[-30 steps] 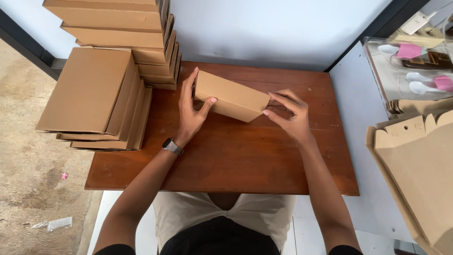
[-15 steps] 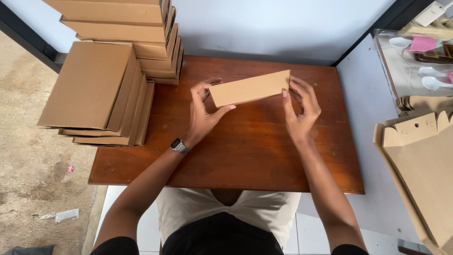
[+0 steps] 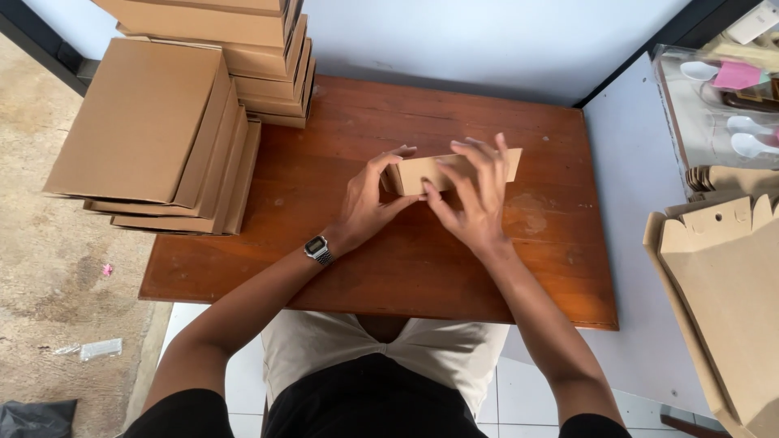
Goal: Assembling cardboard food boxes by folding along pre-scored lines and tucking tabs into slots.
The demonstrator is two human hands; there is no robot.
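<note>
- While both hands work above the middle of the wooden table, the head view shows a small brown cardboard box held between them, lifted slightly or resting on the tabletop; which of the two cannot be told.
- The left hand grips the box's left end, thumb and fingers curled around that edge and pressed to the card. A metal wristwatch sits on that wrist.
- The right hand lies over the box's front face, fingers spread apart and flat against the card, covering the middle of it; the box's right end sticks out past the fingertips.
- At the table's left edge stands a stack of flat cardboard boxes, leaning and partly overhanging the table, well apart from the hands.
- Behind it, at the far left corner, a second stack of boxes rises against the pale wall.
- To the right, on a white surface, lie unfolded cardboard blanks with scalloped edges, and farther back a clear container holding white plastic spoons.
</note>
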